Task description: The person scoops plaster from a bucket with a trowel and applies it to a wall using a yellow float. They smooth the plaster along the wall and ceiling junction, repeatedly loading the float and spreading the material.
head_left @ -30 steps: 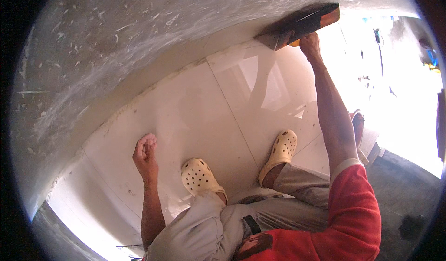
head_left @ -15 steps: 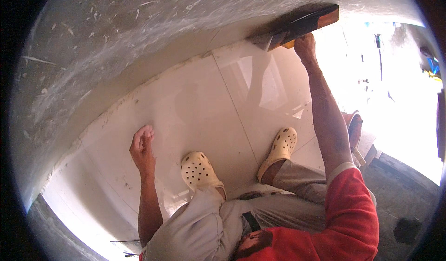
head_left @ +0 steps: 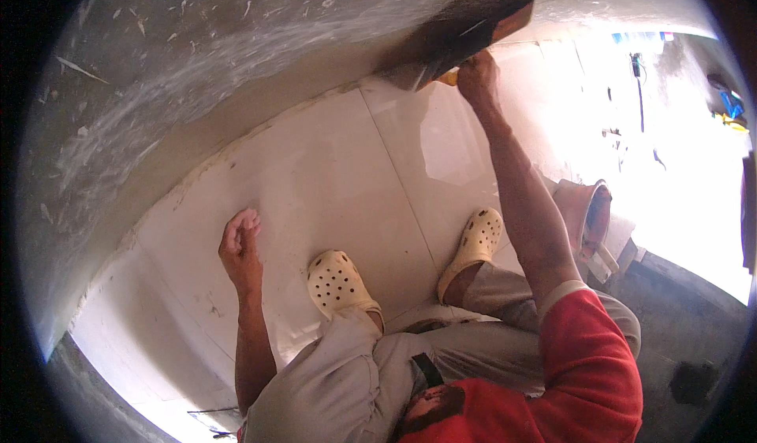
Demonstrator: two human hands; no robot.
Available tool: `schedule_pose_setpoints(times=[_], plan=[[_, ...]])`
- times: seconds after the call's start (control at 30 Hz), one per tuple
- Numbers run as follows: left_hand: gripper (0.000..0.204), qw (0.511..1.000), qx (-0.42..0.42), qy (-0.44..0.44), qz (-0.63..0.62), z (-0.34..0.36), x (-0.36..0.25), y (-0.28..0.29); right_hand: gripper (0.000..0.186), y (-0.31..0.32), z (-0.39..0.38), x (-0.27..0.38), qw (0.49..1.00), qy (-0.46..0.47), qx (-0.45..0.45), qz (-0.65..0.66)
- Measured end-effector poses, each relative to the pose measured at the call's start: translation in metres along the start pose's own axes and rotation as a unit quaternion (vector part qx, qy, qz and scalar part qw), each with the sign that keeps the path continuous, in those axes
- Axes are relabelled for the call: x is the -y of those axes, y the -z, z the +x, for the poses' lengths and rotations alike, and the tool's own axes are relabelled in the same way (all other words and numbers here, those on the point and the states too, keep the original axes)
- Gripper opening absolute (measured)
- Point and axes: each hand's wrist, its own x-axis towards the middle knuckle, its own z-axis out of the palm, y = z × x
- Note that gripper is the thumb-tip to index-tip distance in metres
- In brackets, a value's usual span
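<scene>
At the far right of centre, my right hand is closed round the yellow handle of a long, broad-bladed trowel. The blade lies along the curving grey wall, just above the wall's foot, and throws a dark shadow or leaves a dark patch there. My right arm stretches far forward. On the left, my left hand hangs over the pale floor with its fingers curled in. Its fingertips look whitish, and nothing shows in it.
Large pale tiles with thin joints cover the floor under my cream clogs. A reddish bucket lies tipped beside my right arm, near a raised edge. Cords and blue and yellow things lie in the glare at the far right.
My right hand has drawn the trowel leftward along the wall. More of the bucket shows now beside my arm. The left hand has hardly moved.
</scene>
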Motion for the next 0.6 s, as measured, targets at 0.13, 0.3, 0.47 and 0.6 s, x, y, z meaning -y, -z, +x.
schedule_pose_setpoints(times=[0.13,0.3,0.47,0.6], plan=[[0.047,1.000,-0.006,0.004,-0.012,0.000,-0.001,-0.003,0.020,-0.018,-0.011,0.017,1.000,0.010,-0.026,-0.004],[0.049,1.000,0.000,-0.003,-0.001,-0.004,-0.001,0.000,0.019,-0.035,-0.028,0.034,0.999,-0.035,0.011,0.011],[0.035,0.999,-0.015,-0.002,-0.030,-0.005,0.005,0.003,0.025,-0.049,-0.049,0.058,0.999,-0.012,0.015,0.029],[0.028,0.999,-0.028,-0.016,0.020,-0.009,0.006,0.004,0.027,-0.061,-0.063,0.079,0.999,-0.003,0.029,0.044]])
